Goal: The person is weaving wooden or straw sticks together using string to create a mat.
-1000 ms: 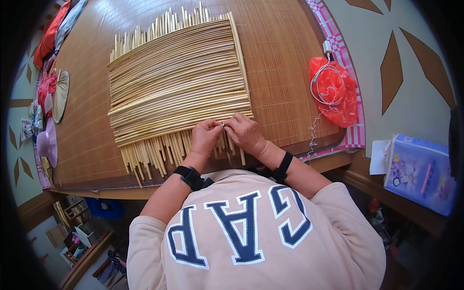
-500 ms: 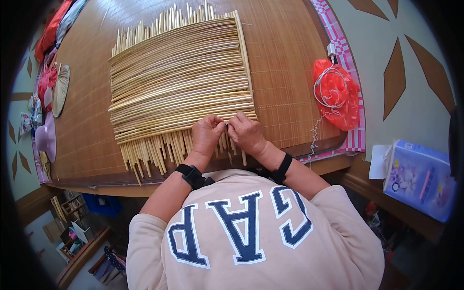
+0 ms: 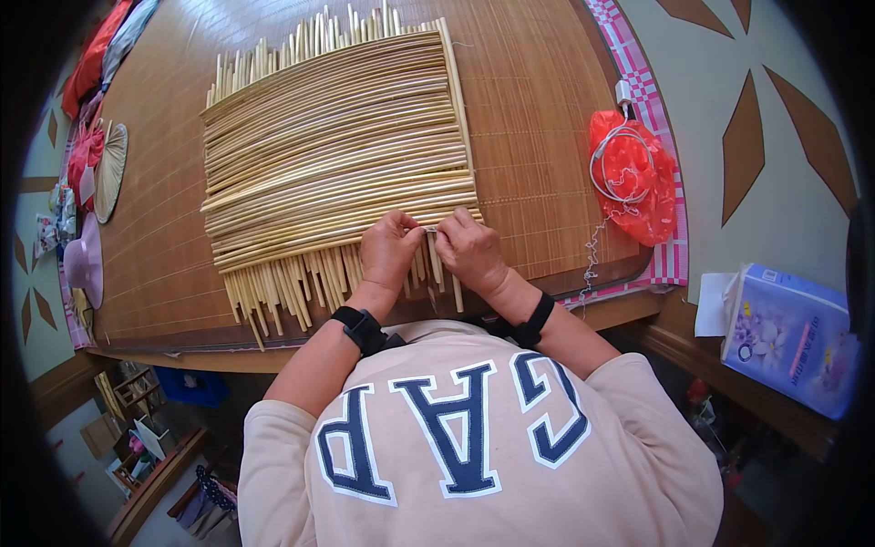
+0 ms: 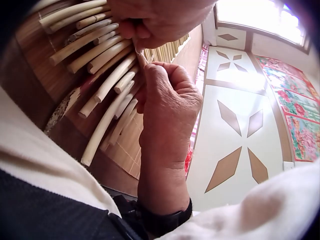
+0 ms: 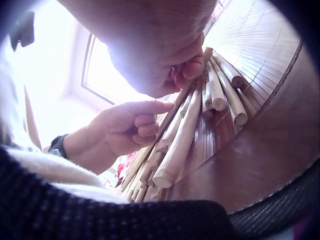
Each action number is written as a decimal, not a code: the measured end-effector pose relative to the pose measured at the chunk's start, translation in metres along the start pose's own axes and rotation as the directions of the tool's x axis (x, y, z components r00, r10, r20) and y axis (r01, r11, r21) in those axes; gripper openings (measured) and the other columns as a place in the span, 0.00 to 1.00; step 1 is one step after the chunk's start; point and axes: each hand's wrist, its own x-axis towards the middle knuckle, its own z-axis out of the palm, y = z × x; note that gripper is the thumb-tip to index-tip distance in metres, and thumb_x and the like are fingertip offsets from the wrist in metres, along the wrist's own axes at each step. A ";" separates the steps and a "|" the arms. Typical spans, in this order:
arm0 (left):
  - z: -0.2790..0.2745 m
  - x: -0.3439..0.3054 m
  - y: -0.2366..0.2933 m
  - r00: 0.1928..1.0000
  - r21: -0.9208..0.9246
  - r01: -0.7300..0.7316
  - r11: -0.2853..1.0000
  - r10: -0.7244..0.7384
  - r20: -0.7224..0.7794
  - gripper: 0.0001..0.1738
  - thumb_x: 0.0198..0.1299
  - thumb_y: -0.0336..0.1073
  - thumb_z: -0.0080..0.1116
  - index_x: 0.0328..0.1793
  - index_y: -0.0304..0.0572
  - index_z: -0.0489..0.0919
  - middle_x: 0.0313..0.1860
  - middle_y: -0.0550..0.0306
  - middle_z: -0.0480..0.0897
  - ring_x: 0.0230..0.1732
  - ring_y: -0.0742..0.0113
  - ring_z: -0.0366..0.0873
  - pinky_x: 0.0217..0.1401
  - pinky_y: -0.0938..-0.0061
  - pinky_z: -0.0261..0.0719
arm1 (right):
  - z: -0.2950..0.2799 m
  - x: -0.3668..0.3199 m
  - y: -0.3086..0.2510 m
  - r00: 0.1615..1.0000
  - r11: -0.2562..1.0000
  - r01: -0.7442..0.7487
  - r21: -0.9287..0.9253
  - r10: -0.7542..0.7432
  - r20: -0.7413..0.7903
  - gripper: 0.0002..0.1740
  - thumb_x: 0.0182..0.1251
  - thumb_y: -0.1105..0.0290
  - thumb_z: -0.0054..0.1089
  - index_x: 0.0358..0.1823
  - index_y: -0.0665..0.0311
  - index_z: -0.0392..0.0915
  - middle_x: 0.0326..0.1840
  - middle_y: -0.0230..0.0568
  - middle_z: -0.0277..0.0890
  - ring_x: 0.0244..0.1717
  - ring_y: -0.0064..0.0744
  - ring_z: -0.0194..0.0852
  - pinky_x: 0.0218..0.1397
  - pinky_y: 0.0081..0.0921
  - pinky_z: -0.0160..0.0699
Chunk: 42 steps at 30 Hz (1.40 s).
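A grid of pale peeled sticks (image 3: pixel 337 159) lies on the table, rows of crosswise sticks over lengthwise ones whose ends (image 3: pixel 287 292) stick out toward the person. At its near right edge, the left hand (image 3: pixel 387 255) and right hand (image 3: pixel 471 251) work close together, fingertips almost meeting. Thumb and forefinger of each are pinched on a thin white string (image 3: pixel 431 230), a short bit of which shows between them. From the left wrist, stick ends (image 4: pixel 107 82) fan out below the fingers. In the right wrist view, thicker stick ends (image 5: pixel 182 145) hang under both hands.
The table (image 3: pixel 538 137) is covered by a brown slatted mat. Right of the grid lies a red plastic bag (image 3: pixel 633 182) with a white cable (image 3: pixel 602 164) on it and loose string trailing down. A hand fan (image 3: pixel 111 173) and pink hat (image 3: pixel 85 260) lie at the left edge.
The hands have drawn slightly apart, the right one shifting a little to the right, with the string showing between them. The sticks stay in place.
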 end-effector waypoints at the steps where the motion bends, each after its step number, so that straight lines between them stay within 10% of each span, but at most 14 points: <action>1: 0.000 0.000 0.001 1.000 0.000 0.000 1.000 0.000 0.000 0.09 0.46 0.36 0.67 0.29 0.40 0.81 0.15 0.60 0.75 0.17 0.75 0.70 0.22 0.77 0.69 | 0.000 0.001 0.000 1.000 1.000 -0.006 0.009 0.006 0.002 0.04 0.53 0.72 0.58 0.26 0.63 0.73 0.29 0.41 0.68 0.30 0.39 0.75 0.32 0.30 0.76; 25: 0.000 0.007 -0.002 0.993 -0.024 0.096 0.995 -0.094 0.067 0.09 0.45 0.35 0.68 0.29 0.39 0.80 0.18 0.61 0.78 0.19 0.78 0.72 0.25 0.80 0.72 | -0.011 0.010 0.013 0.998 0.998 0.048 0.030 -0.047 -0.036 0.03 0.46 0.74 0.55 0.22 0.63 0.70 0.26 0.41 0.67 0.32 0.42 0.69 0.36 0.34 0.72; 30: 0.003 0.007 0.001 0.993 0.030 0.090 0.996 -0.092 0.068 0.08 0.44 0.39 0.64 0.28 0.46 0.81 0.20 0.55 0.80 0.23 0.60 0.78 0.29 0.68 0.76 | -0.013 0.004 0.013 0.999 0.998 0.048 0.027 -0.048 0.005 0.03 0.46 0.74 0.56 0.22 0.62 0.70 0.26 0.41 0.67 0.32 0.41 0.70 0.35 0.33 0.73; 42: 0.002 0.007 0.002 0.997 0.105 -0.062 0.993 0.056 0.059 0.08 0.47 0.37 0.66 0.29 0.42 0.80 0.17 0.59 0.77 0.18 0.74 0.73 0.24 0.76 0.71 | -0.012 0.004 0.013 0.998 0.998 0.057 0.007 -0.057 0.014 0.04 0.46 0.73 0.56 0.22 0.62 0.71 0.26 0.41 0.67 0.33 0.40 0.70 0.36 0.32 0.73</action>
